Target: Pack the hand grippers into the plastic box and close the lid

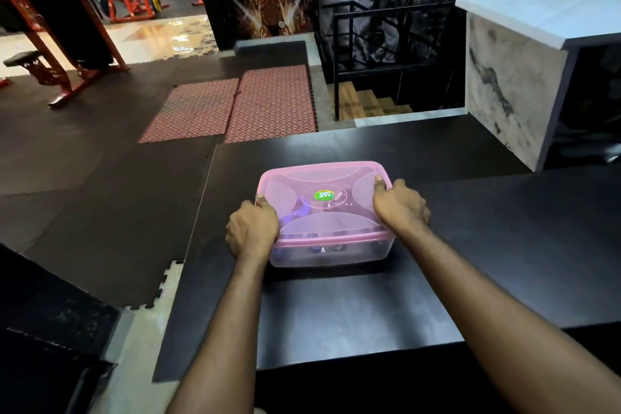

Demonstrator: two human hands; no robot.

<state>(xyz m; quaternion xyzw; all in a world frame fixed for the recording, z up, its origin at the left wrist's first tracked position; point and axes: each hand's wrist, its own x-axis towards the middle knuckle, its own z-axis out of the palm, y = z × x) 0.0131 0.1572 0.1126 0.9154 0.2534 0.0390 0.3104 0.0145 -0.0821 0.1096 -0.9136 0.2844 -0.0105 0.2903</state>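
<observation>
A translucent pink plastic box [331, 250] sits on the black table [353, 309], with its pink lid [322, 191] lying flat on top. A green sticker marks the lid's centre. Through the plastic I see blue and dark hand grippers [297, 212] inside, blurred. My left hand [252, 232] grips the box's left edge, thumb on the lid. My right hand [400, 205] grips the right edge, thumb pressing the lid's rim.
A marble-faced counter [514, 87] stands at the right rear. Beyond the table's far edge a stairwell with black railing [369, 44] drops down. Red mats [235, 107] lie on the dark floor to the left, with red gym machines [60, 44] further back.
</observation>
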